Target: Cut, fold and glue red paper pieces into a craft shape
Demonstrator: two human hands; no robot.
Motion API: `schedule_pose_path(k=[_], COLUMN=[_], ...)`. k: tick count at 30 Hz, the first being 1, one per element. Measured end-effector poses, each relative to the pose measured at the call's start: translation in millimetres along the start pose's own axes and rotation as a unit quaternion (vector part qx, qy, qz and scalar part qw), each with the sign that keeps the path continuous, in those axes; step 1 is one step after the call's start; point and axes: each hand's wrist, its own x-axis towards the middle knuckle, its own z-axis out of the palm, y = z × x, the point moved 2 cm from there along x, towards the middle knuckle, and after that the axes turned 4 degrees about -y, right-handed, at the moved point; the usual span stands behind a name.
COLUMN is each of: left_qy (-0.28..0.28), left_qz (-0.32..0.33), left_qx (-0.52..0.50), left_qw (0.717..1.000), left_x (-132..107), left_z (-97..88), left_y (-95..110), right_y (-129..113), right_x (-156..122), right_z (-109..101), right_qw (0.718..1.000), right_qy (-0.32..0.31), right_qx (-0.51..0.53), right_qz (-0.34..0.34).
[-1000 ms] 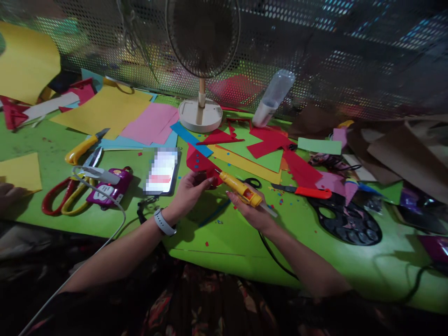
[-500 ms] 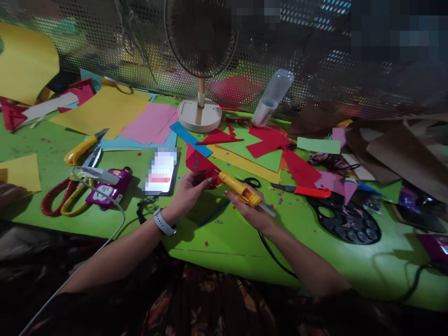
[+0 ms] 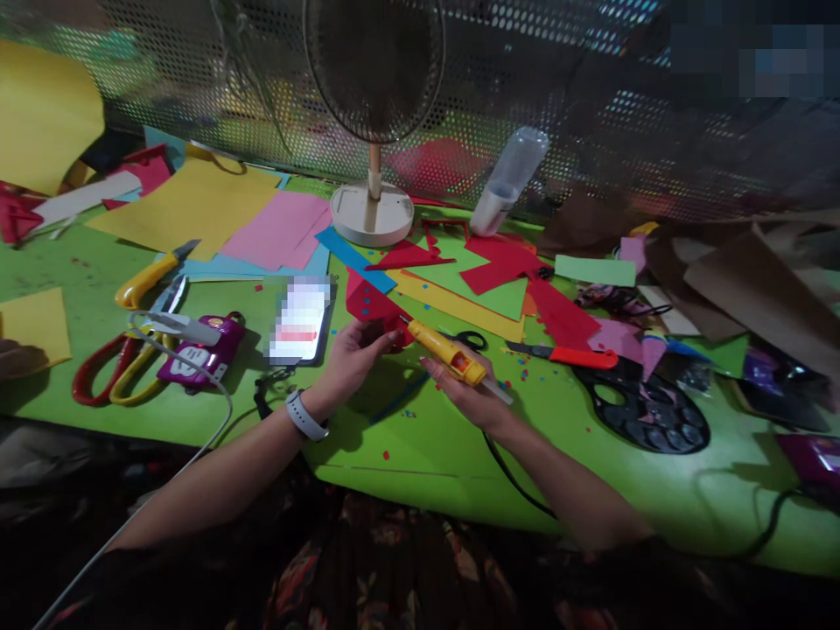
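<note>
My right hand (image 3: 463, 385) is wrapped round a yellow hot glue gun (image 3: 447, 352), with a pale glue stick (image 3: 497, 390) poking out of its back end. The gun's nozzle points left, close to a small red paper piece (image 3: 396, 336) pinched in my left hand (image 3: 358, 353). Whether the nozzle touches that piece I cannot tell. My left fingers partly hide it. Behind them lies a larger red paper scrap (image 3: 367, 297). Dark scissor handles (image 3: 471, 339) show just beyond the gun.
Left of my hands are a phone (image 3: 300, 320), a purple device (image 3: 202, 352) with a cable, large scissors (image 3: 124, 372) and a yellow-handled knife (image 3: 152, 278). A fan (image 3: 371, 214) and bottle (image 3: 510, 182) stand behind. An orange cutter (image 3: 577, 355) and black palette (image 3: 647, 411) lie right. Another person's hand (image 3: 18, 359) is far left.
Both hands hold nearly the same pose, with the glue gun still by the red paper. The whole view has shifted very slightly.
</note>
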Motion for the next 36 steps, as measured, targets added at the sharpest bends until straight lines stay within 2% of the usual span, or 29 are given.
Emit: schedule_pose_path(k=[15,17,23,26,28,30,33,36], left_qy=[-0.004,0.006,0.017,0.024,0.037,0.056,0.081,0.108], left_qz=[0.027,0.031,0.025,0.011,0.008,0.019,0.044,0.058], left_qx=[0.023,0.012,-0.035,-0.042,-0.052,-0.058,-0.055,-0.073], left_qw=[0.999,0.999,0.999,0.999,0.998,0.997,0.994,0.990], left_x=[2,2,3,4,4,5,7,10], left_z=[-2.4,-3.8,-5.2,-5.1,-6.0,-7.2,-7.9,-8.7], left_y=[-4,-4,-3,-2,-2,-1,5,14], right_y=[0,-3,-22,-28,-26,-17,13,52], right_x=[1,0,-9,-10,-9,-11,-28,-60], right_z=[0,-3,-16,-24,-37,-59,-103,-147], right_qw=[1.000,1.000,0.987,0.985,0.986,0.977,0.935,0.895], right_qy=[-0.001,0.005,0.099,0.101,0.105,0.120,0.173,0.225], right_qx=[-0.001,-0.020,-0.027,-0.030,-0.070,-0.156,-0.298,-0.384], right_qz=[-0.002,-0.018,-0.128,-0.134,-0.107,-0.083,-0.083,-0.026])
